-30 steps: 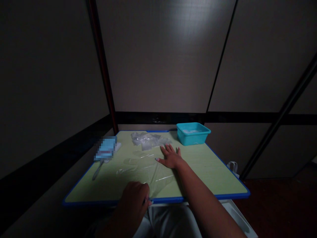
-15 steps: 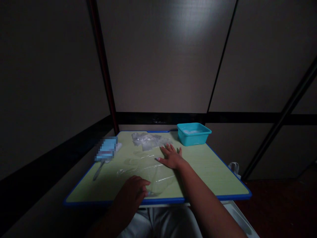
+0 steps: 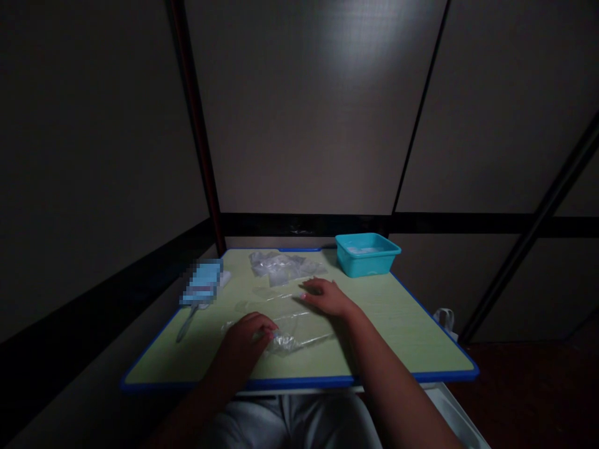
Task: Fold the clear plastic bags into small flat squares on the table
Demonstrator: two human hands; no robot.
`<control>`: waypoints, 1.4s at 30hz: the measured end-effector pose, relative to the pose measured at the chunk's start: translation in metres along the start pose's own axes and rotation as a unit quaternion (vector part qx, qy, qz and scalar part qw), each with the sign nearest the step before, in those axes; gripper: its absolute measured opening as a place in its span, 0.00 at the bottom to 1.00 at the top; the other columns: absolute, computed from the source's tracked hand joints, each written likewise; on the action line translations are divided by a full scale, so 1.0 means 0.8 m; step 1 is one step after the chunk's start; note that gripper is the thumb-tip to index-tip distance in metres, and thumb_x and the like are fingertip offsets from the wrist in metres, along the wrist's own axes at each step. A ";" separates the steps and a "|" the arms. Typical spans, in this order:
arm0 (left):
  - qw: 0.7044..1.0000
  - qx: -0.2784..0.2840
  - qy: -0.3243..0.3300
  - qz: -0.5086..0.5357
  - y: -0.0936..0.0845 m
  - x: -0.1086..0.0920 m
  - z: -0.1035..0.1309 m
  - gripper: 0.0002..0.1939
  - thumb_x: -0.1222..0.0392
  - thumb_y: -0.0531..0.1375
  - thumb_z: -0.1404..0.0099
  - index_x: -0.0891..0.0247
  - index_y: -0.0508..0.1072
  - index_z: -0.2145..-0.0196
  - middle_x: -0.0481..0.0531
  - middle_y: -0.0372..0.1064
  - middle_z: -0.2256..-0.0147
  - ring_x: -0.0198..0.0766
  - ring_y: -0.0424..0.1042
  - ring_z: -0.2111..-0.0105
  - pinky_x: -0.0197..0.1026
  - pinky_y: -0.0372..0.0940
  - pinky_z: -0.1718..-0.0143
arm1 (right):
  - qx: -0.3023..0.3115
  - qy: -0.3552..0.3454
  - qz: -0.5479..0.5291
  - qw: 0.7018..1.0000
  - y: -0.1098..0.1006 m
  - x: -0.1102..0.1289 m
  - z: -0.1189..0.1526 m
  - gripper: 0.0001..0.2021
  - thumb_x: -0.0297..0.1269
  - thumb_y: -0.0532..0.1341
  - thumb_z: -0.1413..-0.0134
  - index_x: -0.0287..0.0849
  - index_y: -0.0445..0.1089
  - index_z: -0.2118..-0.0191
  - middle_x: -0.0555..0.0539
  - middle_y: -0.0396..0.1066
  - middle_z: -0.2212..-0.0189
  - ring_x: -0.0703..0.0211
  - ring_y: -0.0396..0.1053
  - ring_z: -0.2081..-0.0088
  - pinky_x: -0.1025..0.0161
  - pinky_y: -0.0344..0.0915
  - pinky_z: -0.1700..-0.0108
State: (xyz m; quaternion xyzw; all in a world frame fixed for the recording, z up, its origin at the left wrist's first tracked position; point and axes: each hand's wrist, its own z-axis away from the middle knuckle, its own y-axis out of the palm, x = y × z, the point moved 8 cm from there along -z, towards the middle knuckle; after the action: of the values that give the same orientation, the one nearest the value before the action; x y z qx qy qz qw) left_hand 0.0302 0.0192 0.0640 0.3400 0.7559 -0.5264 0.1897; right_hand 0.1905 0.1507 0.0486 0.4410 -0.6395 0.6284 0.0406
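Note:
A clear plastic bag (image 3: 299, 324) lies spread over the front middle of the table, its near end bunched up. My left hand (image 3: 248, 337) is closed in a pinch on that bunched end. Over the bag's far right side, my right hand (image 3: 330, 299) is open, thumb and fingers apart and slightly bent. Whether its fingertips touch the film I cannot tell. Beyond the hands sits a crumpled heap of clear plastic bags (image 3: 281, 267).
A turquoise basin (image 3: 367, 265) with pale contents stands at the table's back right. At the left edge, a blurred-out phone-like screen (image 3: 203, 284) rests on a stand. The light-green table (image 3: 397, 337) has a blue rim. Dark panels rise behind it.
My left hand has moved forward, and the bag's near end is now gathered at its fingers. My right hand has gone from flat and spread to raised and bent.

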 end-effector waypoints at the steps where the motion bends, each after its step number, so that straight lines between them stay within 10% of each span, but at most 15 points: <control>1: 1.000 -0.004 -0.003 -0.001 0.000 0.003 -0.002 0.07 0.62 0.52 0.45 0.61 0.70 0.71 0.49 0.68 0.69 0.39 0.67 0.66 0.40 0.61 0.62 | -0.010 -0.018 -0.044 0.999 -0.003 0.004 0.000 0.27 0.55 0.57 0.54 0.41 0.67 0.53 0.42 0.65 0.51 0.50 0.59 0.49 0.49 0.46 0.45; 7: 1.000 -0.017 -0.010 -0.018 -0.004 0.012 -0.010 0.08 0.62 0.51 0.45 0.62 0.70 0.72 0.50 0.68 0.70 0.40 0.67 0.67 0.40 0.60 0.63 | 0.097 -0.029 -0.259 0.960 0.007 0.022 0.008 0.24 0.53 0.62 0.60 0.33 0.72 0.66 0.44 0.72 0.72 0.61 0.66 0.71 0.63 0.61 0.67; 14: 0.999 -0.026 -0.011 -0.020 -0.004 0.018 -0.019 0.08 0.63 0.51 0.46 0.62 0.69 0.72 0.50 0.67 0.71 0.39 0.66 0.67 0.40 0.60 0.63 | 0.254 -0.031 -0.243 0.935 0.026 0.026 0.028 0.22 0.48 0.67 0.66 0.35 0.74 0.67 0.49 0.71 0.74 0.65 0.65 0.72 0.67 0.60 0.66; 42: 1.000 0.010 -0.018 -0.007 0.012 0.024 -0.039 0.15 0.53 0.46 0.38 0.62 0.67 0.73 0.48 0.69 0.72 0.38 0.66 0.69 0.37 0.59 0.65 | 0.250 0.000 -0.095 0.964 0.043 0.001 0.024 0.09 0.36 0.67 0.70 0.38 0.72 0.76 0.55 0.66 0.82 0.68 0.60 0.78 0.70 0.57 0.72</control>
State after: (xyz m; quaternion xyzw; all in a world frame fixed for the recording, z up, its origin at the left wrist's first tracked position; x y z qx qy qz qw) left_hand 0.0257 0.0559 0.0570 0.3273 0.7491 -0.5416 0.1960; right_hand 0.1785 0.1282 0.0186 0.4956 -0.4173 0.7616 -0.0118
